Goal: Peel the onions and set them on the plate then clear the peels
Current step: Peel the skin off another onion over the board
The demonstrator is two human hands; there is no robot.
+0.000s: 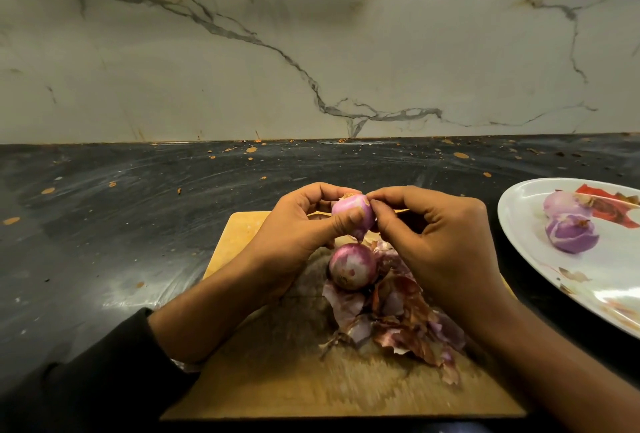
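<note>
A small pink onion [350, 210] is held up over the wooden cutting board [242, 384]. My left hand [298, 235] grips it from the left, thumb across its front. My right hand [436, 235] pinches at the onion's top right with thumb and forefinger. Just below them a second red onion [352, 271] rests on the board. A heap of dry purple-brown peels [398, 321] lies on the board beside and in front of that onion. At the right a white plate [616, 270] carries two peeled onions [571, 232], one behind the other.
The board lies on a dark countertop [121, 224] speckled with orange spots. A pale marble backsplash [311, 51] rises behind it. The plate has a red printed pattern and small peel scraps on it, and runs past the right edge of view.
</note>
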